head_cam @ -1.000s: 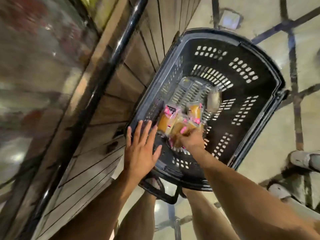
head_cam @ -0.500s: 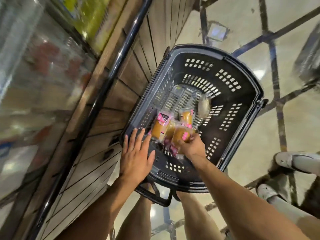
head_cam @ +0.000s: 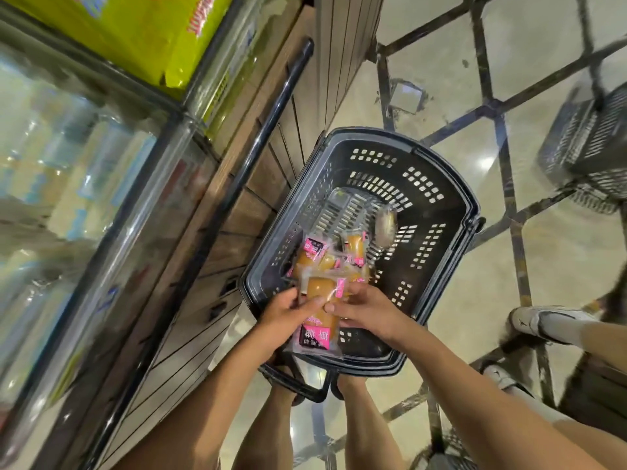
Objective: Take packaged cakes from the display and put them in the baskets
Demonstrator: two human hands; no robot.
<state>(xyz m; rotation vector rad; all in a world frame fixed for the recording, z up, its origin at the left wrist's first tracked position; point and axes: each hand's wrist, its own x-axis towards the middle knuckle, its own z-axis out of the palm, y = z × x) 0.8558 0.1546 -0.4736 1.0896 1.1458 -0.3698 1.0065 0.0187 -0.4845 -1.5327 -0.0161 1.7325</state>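
Observation:
A black plastic basket [head_cam: 437,212] stands on the floor beside the display counter. Inside it lie several packaged cakes [head_cam: 314,257], golden brown in clear wrappers with pink labels. Over the basket's near rim both hands hold one more packaged cake [head_cam: 320,315]. My left hand [head_cam: 286,315] pinches its left side between thumb and fingers. My right hand [head_cam: 364,312] grips its right side. The lower end of the wrapper, with a pink and black label, hangs below my hands.
A wood-panelled display counter [head_cam: 203,266] with a black rail [head_cam: 244,171] and glass front runs along the left. Yellow packages [head_cam: 135,32] lie on top. A second black basket [head_cam: 590,144] stands at the far right. Someone's white shoes [head_cam: 543,322] are on the tiled floor at right.
Both hands have come out of the basket and closed together on one cake packet above the near rim. Before, my left hand lay flat on the rim and my right reached among the packets.

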